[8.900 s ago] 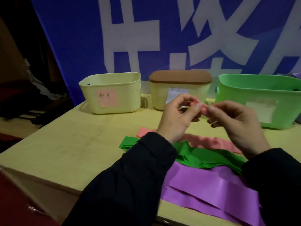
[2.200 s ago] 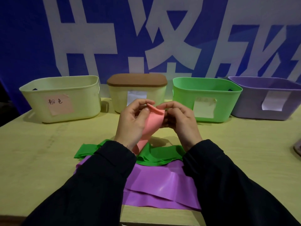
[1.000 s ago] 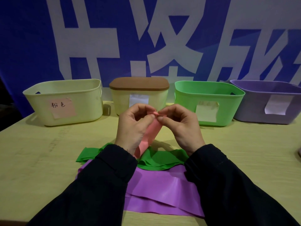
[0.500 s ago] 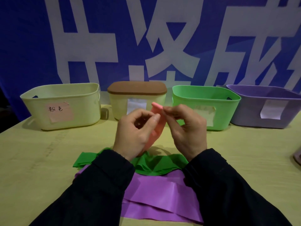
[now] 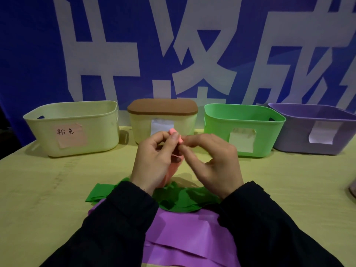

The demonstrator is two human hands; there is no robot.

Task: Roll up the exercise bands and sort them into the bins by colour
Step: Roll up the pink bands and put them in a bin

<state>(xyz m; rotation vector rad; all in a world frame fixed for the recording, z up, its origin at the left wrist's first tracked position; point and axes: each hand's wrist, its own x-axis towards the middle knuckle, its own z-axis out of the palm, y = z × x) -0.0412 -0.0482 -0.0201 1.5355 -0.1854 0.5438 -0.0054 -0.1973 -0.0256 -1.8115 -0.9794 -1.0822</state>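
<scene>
- The pink band [image 5: 174, 162] is held up above the table, in front of the lidded box; its top end is wound into a small tight roll, and the loose tail hangs down behind the left hand toward the green band.
- The left hand [image 5: 154, 162] pinches the rolled end — thumb and forefinger curled tightly onto it, the other fingers bent in below.
- The right hand [image 5: 212, 164] meets it from the other side, fingertips closed on the same roll, the remaining fingers loosely curled.
- Both wrists come out of dark sleeves [image 5: 123, 218].
- Just beneath the hands lies the green band [image 5: 185, 199], crumpled and flat on the table, one end sticking out to the left.
- The purple band [image 5: 188, 239] lies nearest the person, partly under the green one, folded in layers.
- The yellow-green table [image 5: 48, 199] carries a row of four containers at its far edge.
- From left to right — a cream bin [image 5: 73, 128] with a pink handwritten label, a cream box with a brown lid [image 5: 162, 116], a green bin [image 5: 243, 130], a purple bin [image 5: 316, 130]; the last three bear pale labels.
- Behind them hangs a blue banner [image 5: 173, 45] with large white characters.
</scene>
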